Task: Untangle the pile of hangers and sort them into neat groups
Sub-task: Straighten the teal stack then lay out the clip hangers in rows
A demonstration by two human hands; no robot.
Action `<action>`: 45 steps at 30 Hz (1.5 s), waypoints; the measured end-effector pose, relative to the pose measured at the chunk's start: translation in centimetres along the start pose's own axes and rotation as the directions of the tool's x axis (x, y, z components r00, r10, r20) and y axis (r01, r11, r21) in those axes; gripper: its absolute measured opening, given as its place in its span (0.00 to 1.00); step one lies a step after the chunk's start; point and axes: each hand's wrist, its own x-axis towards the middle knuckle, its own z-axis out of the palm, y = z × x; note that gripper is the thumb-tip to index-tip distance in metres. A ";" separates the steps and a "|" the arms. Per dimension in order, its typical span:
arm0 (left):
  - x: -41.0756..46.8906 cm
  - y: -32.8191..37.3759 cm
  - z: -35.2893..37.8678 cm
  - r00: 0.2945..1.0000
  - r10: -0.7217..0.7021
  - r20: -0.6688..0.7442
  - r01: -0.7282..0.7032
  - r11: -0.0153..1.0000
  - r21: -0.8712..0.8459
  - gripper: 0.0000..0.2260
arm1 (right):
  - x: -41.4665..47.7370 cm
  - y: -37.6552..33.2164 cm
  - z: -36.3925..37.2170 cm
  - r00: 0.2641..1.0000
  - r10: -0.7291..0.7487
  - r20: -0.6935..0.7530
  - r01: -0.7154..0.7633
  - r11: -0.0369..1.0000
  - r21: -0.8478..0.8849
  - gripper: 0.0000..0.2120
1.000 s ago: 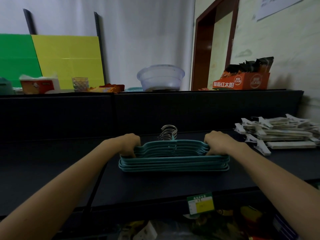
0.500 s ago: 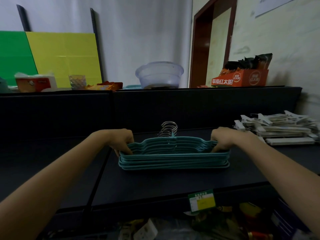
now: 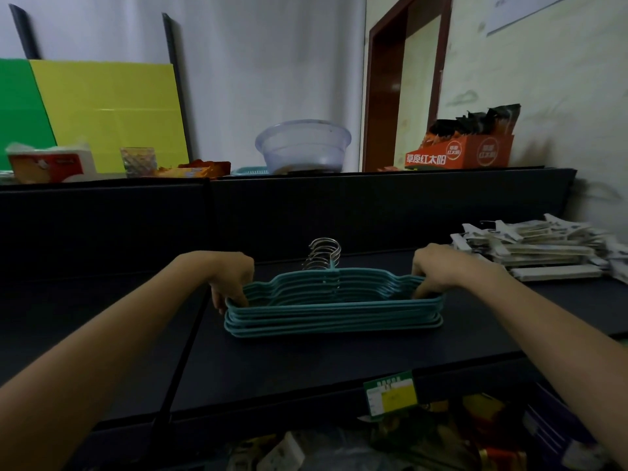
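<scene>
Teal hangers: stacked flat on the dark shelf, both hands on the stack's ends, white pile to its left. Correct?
One error: the white pile lies to the right of the teal hangers, not the left, as the head view shows. The rest holds: they are stacked flat on the dark shelf, with the left hand and right hand gripping the ends.

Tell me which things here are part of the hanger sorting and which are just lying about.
Job: teal hanger stack; left hand and right hand gripping its ends; white hanger pile, likely.
Lying about: clear bowl, orange box, tissue pack, glass, price tag.
</scene>
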 end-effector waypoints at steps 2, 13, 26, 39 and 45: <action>-0.1 -0.2 0.1 1.000 0.022 -0.011 -0.023 1.000 -0.012 0.08 | -0.2 -0.2 0.0 1.000 -0.014 -0.007 0.014 1.000 -0.026 0.12; -0.5 -1.5 7.5 0.918 -0.229 -0.324 -0.261 0.266 -0.928 0.33 | -2.0 1.8 5.9 0.992 0.112 0.050 -0.047 -0.024 0.999 0.30; 0.8 2.8 8.9 0.827 -0.413 -0.381 -0.485 -0.184 -0.855 0.34 | -1.9 -0.5 7.6 0.924 0.381 0.037 0.070 -0.265 0.962 0.32; 0.7 2.4 9.0 0.843 -0.409 -0.349 -0.387 -0.010 -0.922 0.15 | -2.0 -0.4 7.8 0.955 0.297 0.002 0.022 -0.076 0.997 0.24; 0.0 0.0 8.0 0.923 -0.172 -0.343 -0.282 0.302 -0.911 0.08 | -2.3 1.7 6.0 0.999 -0.036 -0.002 0.006 0.122 0.993 0.12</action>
